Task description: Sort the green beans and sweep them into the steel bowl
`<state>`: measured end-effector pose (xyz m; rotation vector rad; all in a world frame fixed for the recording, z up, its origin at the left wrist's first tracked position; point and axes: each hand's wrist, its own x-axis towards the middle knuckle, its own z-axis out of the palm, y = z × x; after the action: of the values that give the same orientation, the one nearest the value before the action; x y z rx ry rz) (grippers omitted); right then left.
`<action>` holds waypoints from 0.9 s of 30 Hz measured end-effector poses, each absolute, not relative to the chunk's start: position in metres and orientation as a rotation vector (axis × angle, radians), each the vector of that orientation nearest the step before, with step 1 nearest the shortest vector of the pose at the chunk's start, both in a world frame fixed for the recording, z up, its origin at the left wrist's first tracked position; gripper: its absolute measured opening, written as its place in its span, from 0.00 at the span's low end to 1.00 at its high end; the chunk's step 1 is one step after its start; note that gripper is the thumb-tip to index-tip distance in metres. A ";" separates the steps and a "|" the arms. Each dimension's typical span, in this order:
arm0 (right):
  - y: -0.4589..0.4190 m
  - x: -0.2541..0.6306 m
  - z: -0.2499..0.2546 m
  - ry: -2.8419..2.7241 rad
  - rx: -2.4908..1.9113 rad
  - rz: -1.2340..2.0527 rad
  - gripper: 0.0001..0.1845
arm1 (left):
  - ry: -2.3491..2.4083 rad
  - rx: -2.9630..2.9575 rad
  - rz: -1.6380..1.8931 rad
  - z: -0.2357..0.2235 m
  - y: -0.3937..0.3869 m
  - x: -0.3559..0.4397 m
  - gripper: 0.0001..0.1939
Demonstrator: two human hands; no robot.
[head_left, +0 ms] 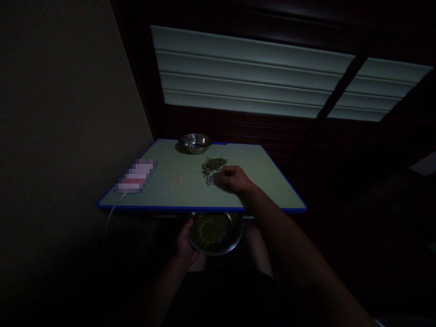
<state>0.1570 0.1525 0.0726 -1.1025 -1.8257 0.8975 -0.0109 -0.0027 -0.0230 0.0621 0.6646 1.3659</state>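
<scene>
My left hand (186, 243) is closed on the rim of a shiny metal bowl (235, 242), held below the table's front edge. Inside the bowl lie many small greenish grains (211, 229), perhaps beans. Over the pale tabletop, the fingers of my right hand (233, 178) are pinched on a small, pale, thin piece (213, 178), whose kind is too dim to make out. Its tip is at the near edge of a loose pile of small brownish-green grains (214, 165) spread on the table. A few single grains lie scattered around that pile.
The pale table (170, 200) has a blue edge. A second metal bowl (195, 143) stands at its back left. At the left lies a blurred-out pinkish device (136, 176) with a white cable (111, 213) hanging over the edge. A wall (68, 113) rises on the left; slatted panels (245, 72) are behind.
</scene>
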 end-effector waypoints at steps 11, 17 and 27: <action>0.153 0.158 0.073 -1.843 -1.049 0.961 0.08 | 0.731 0.052 1.374 -0.016 -0.003 -0.009 0.12; 0.152 0.158 0.074 -1.810 -1.065 1.023 0.09 | 0.727 0.061 1.380 -0.016 -0.004 -0.010 0.12; 0.152 0.159 0.074 -1.850 -1.054 0.965 0.09 | 0.744 0.052 1.406 -0.013 -0.004 -0.008 0.11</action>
<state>0.1588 0.1517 0.0740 -1.0537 -1.8498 0.9651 -0.0084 -0.0041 -0.0130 0.0516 0.7435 1.4061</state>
